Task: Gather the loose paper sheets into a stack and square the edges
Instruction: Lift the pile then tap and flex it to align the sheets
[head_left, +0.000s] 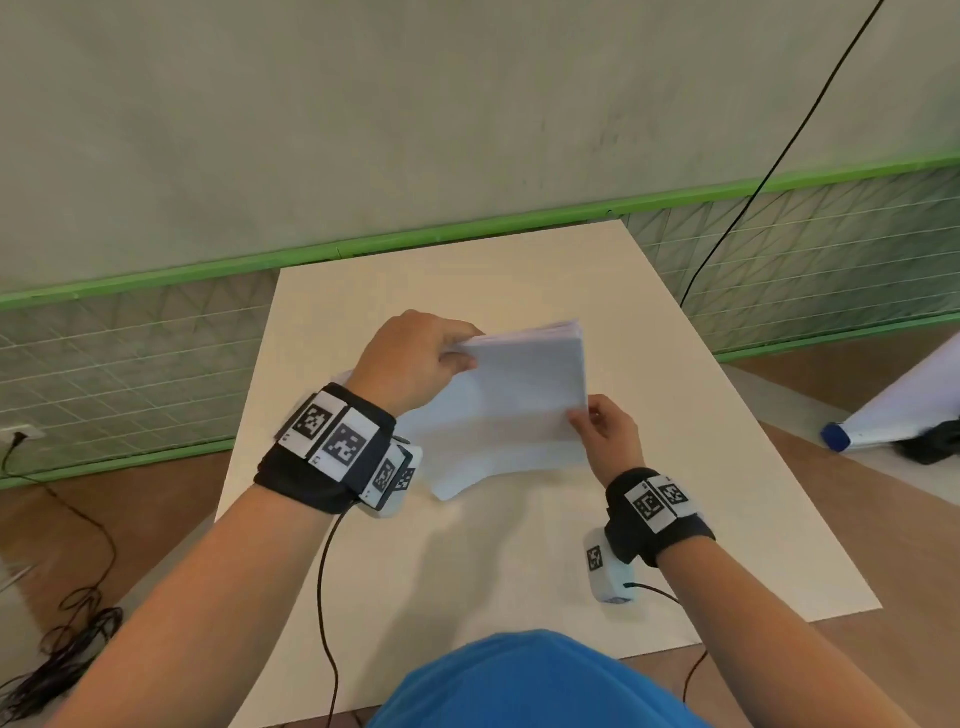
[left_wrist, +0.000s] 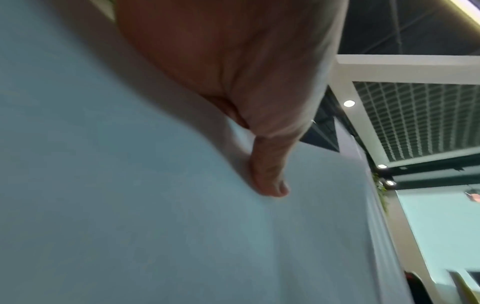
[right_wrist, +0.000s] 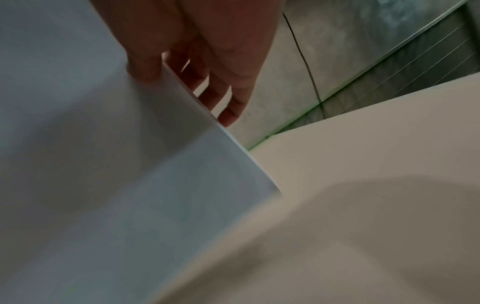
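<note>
Two hands are on the paper stack (head_left: 524, 395) right now, and I have it raised off the table (head_left: 675, 467), tilted, a little toward twelve o'clock of the table's middle; the far edge shows the sheet ends fanned slightly, so by my judgement the squaring is not finished. My left hand (head_left: 410, 358) curls over the stack's corner at about ten o'clock, fingers and thumb pinching it; in the left wrist view the thumb (left_wrist: 270, 174) lies flat against the paper face, which I read as steadying the sheets while they hang. My right hand (head_left: 605, 431) pinches the edge at about four o'clock; the right wrist view shows the thumb on the near face and the fingers (right_wrist: 233, 98) behind, so the stack is clamped from both sides. I judge the two opposed grips are there to keep the sheets from sliding while I bring an edge down to tap; the lower near corner droops toward seven o'clock.

No brand or readable writing shows; the paper looks blank, and the wristbands (head_left: 332, 441) carry only black-and-white square marker patterns.
</note>
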